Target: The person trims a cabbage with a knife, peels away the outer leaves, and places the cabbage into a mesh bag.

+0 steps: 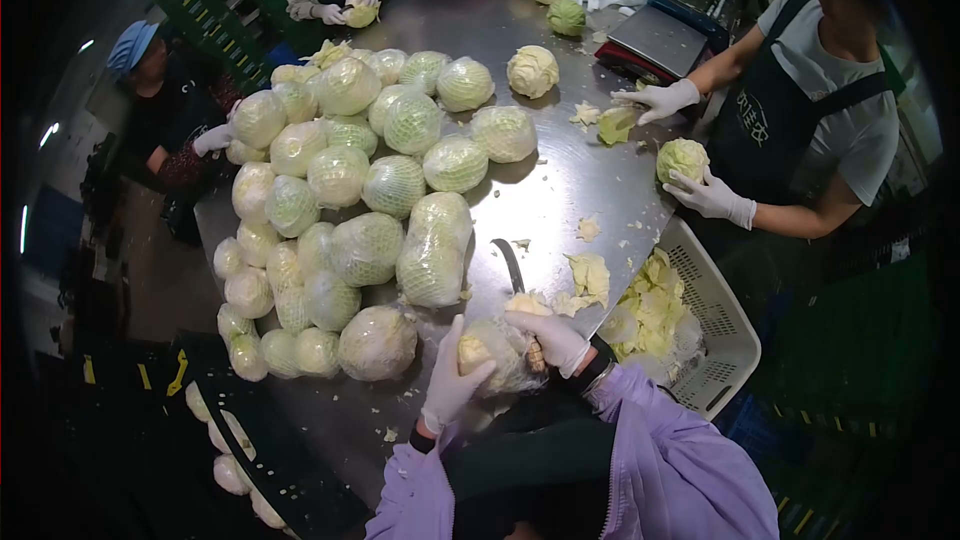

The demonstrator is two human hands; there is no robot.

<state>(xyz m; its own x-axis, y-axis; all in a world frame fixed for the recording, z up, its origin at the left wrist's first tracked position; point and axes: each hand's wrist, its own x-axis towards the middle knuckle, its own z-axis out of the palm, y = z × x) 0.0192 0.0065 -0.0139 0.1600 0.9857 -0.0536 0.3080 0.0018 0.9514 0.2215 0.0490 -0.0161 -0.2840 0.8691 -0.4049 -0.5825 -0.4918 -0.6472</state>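
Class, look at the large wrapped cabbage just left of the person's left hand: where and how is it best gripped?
Probably cup the wrapped cabbage around its widest part, coming from the near side: its body is round, smaller cabbages crowd its left, and bare table lies in front.

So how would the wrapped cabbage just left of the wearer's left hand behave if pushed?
The wrapped cabbage would probably roll, being nearly round on a flat metal table. Its glossy film may feel slippery. Pushed left, it would likely soon bump the neighbouring cabbage.
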